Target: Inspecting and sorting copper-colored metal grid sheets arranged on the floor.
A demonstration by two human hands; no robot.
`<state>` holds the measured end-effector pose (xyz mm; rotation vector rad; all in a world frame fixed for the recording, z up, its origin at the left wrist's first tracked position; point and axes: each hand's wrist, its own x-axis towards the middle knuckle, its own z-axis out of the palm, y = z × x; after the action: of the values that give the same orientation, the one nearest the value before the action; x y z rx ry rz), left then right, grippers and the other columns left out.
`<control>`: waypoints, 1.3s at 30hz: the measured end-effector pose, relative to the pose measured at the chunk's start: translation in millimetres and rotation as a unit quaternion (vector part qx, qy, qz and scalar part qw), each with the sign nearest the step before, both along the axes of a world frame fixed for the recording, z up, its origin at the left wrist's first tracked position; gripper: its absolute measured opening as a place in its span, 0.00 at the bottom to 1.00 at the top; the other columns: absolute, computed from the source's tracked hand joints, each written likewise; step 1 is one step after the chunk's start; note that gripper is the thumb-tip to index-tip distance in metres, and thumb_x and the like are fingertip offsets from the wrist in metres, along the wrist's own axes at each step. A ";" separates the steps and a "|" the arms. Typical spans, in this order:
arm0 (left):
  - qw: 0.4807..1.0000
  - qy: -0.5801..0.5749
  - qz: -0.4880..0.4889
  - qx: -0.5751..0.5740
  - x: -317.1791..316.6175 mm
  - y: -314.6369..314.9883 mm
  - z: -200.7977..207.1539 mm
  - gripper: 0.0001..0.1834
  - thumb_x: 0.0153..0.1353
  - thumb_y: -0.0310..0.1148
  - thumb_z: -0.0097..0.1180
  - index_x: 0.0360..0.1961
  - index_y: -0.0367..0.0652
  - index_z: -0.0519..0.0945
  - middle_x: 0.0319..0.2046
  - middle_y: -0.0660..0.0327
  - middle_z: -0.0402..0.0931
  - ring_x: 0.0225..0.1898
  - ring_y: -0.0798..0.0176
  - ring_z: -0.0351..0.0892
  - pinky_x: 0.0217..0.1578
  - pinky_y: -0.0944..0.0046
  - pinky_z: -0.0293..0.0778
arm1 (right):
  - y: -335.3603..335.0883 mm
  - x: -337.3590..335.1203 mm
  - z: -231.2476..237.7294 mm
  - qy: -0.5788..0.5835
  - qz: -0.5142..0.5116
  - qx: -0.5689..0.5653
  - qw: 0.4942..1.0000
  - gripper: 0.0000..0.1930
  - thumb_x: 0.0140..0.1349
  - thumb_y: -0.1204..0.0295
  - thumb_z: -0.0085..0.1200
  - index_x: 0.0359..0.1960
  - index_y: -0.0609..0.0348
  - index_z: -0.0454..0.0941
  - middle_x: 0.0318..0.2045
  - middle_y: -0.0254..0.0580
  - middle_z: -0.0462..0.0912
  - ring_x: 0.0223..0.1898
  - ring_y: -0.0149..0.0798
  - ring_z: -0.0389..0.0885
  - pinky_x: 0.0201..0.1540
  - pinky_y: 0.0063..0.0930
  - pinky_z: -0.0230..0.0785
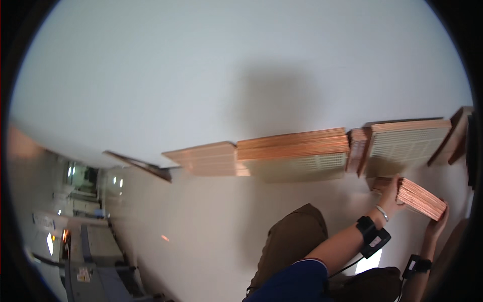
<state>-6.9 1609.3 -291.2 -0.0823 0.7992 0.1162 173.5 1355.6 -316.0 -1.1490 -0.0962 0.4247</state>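
Observation:
A thick stack of thin copper-coloured boards (pixel 420 198) is held low at the right, tilted down toward its right end. My left hand (pixel 390 196) is closed around its left part, a silver bangle on the wrist. At the stack's right end my right hand (pixel 438 220) grips the edge, its fingers partly hidden. Just beyond my left hand, a pale board with a printed grid (pixel 407 146) fronts another copper-edged stack, which leans on the white wall (pixel 166 75).
Left of that, a wide stack of copper-edged boards (pixel 297 146) leans on the wall, beside a thinner copper-toned group (pixel 209 158). A dark-edged panel (pixel 141 166) stands farther left. Brown boards (pixel 455 136) lean at the far right. Grey machines (pixel 100 251) stand at the lower left.

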 end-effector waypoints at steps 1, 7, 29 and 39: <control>1.000 0.013 -0.002 -0.012 2.6 -3.0 -0.3 0.30 0.51 0.58 0.57 0.49 0.51 0.69 0.51 0.59 0.66 0.53 0.53 0.64 0.53 0.41 0.63 | 0.9 -1.3 -0.9 0.004 0.013 0.003 1.000 0.20 0.68 0.59 0.37 0.52 0.62 0.70 0.50 0.42 0.74 0.55 0.37 0.69 0.60 0.32 0.57; 1.000 0.002 -0.004 -0.011 -9.2 4.1 -19.7 0.30 0.51 0.58 0.57 0.50 0.53 0.68 0.49 0.61 0.65 0.52 0.56 0.62 0.51 0.41 0.63 | 10.2 -13.2 -6.2 -0.037 0.064 0.016 0.997 0.21 0.69 0.59 0.36 0.54 0.63 0.68 0.51 0.44 0.73 0.57 0.38 0.68 0.62 0.35 0.55; 0.984 -0.013 -0.154 0.091 -57.6 14.3 -1.5 0.16 0.62 0.39 0.46 0.44 0.38 0.72 0.42 0.56 0.75 0.44 0.57 0.77 0.44 0.57 0.76 | 8.6 -49.1 30.5 0.385 0.175 -0.320 0.848 0.21 0.60 0.54 0.49 0.42 0.60 0.76 0.39 0.41 0.82 0.39 0.33 0.81 0.44 0.30 0.75; 0.965 -0.002 -0.167 0.203 -99.0 -13.5 -18.5 0.23 0.63 0.36 0.43 0.58 0.41 0.57 0.48 0.54 0.67 0.49 0.56 0.73 0.46 0.57 0.75 | 9.8 -103.2 10.1 0.418 0.162 -0.362 0.817 0.24 0.68 0.52 0.37 0.48 0.60 0.73 0.48 0.43 0.77 0.46 0.32 0.78 0.47 0.31 0.73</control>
<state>-105.9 1595.8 -309.7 0.4396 0.7616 -0.0404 70.3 1365.3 -305.9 -1.5905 0.7123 1.3212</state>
